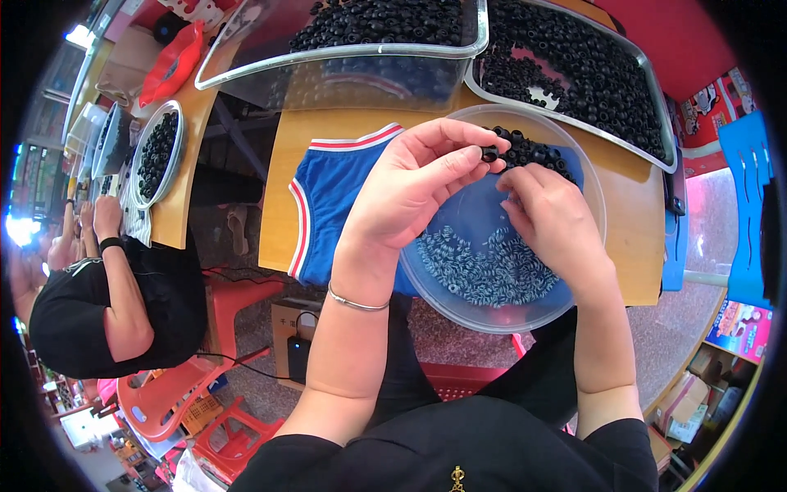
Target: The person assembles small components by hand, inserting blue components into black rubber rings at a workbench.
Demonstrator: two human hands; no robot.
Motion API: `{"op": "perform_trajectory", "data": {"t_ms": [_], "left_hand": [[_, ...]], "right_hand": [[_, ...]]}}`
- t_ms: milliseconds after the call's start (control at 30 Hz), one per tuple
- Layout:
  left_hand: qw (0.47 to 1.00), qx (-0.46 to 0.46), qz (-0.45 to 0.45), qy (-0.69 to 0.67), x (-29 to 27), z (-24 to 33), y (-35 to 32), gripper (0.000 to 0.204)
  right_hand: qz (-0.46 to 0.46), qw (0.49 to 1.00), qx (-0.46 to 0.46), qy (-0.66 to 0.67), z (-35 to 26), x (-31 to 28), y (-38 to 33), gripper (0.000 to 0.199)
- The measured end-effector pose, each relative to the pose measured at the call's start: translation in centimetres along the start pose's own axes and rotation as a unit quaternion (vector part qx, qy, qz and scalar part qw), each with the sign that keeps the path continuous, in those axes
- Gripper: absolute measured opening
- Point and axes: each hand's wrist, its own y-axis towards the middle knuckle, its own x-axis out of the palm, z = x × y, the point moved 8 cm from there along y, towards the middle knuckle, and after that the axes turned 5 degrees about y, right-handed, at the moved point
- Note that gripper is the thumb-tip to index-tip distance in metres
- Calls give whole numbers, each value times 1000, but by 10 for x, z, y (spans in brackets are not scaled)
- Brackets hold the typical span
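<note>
Pinched between the thumb and fingers of my left hand is a small black round plastic piece with a hole in it. My right hand is close beside it, thumb and fingers curled together; whatever they hold, if anything, is hidden. Both hands are over a round clear plastic basin. Many small metal springs are spread across the basin's near part. A heap of black round pieces sits at its far side, partly behind my fingers.
Two clear trays, one at the far middle and one at the far right, hold many black pieces. Blue cloth with striped trim lies left of the basin. Another person works at a table on the left, near a red chair.
</note>
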Motion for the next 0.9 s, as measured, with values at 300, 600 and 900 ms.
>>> {"op": "perform_trajectory", "data": {"t_ms": [300,600,900], "left_hand": [[999,-36,-2,29,3,-5,-2,24],[997,-51,-35,36,14,-11,-2,28],[997,-63,-47,10,20,-13,-3,25]], "right_hand": [[263,928,-56,258,-9,-55,-5,12],[254,924,-118,259,-16,-53,-8,15],[255,915,-74,305,-9,-50,-11,17]]}}
